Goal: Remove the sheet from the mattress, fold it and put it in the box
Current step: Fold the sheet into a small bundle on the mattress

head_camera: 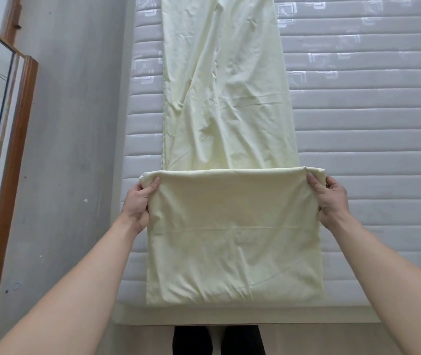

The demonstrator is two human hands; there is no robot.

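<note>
On mattress [358,149], hands grip folded sheet [232,242].

Grey concrete floor [71,149]; wood-framed glass panel [1,139], perhaps a mirror

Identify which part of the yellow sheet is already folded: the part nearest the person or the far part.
The near part, gripped by both hands, is folded; the far strip lies flat.

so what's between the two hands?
Only the folded end of the sheet, which the left hand and right hand grip at its top corners, in the head view.
</note>
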